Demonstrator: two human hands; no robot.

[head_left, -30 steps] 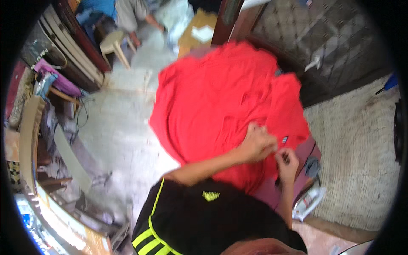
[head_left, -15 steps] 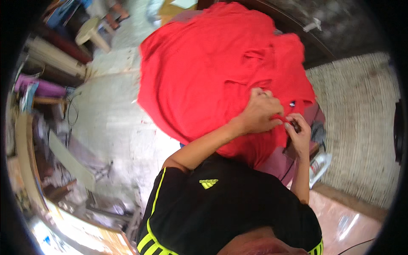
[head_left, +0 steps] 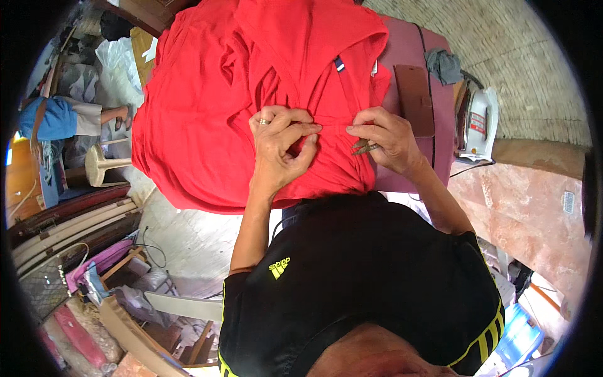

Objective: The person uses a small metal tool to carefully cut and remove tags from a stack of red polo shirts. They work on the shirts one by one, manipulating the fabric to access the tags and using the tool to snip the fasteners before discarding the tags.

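Observation:
A large red knit garment [head_left: 201, 125] lies spread in folds before me, its neckline with a small dark-and-white label facing my hands. My left hand [head_left: 279, 147] is closed at the fingertips, pinching a thin strip or seam of the red cloth. A short way to the right, my right hand [head_left: 389, 139] pinches the same strip, so it runs taut between the two. Tucked in the right hand's fingers is a small dark metal tool [head_left: 365, 148], perhaps thread snips; its full shape is hidden.
The garment rests on a pink-covered table [head_left: 402, 47]. Right of it are a brown flat case [head_left: 411, 100], a grey cloth [head_left: 443, 66] and a white iron-like appliance [head_left: 480, 125] with a cord. Far left, a person in blue [head_left: 53, 119] is near a beige stool [head_left: 97, 164].
My view has swung round to the right. Both hands have drawn apart, from close together to either side of the red strip. The neckline and the dark tool now show more plainly.

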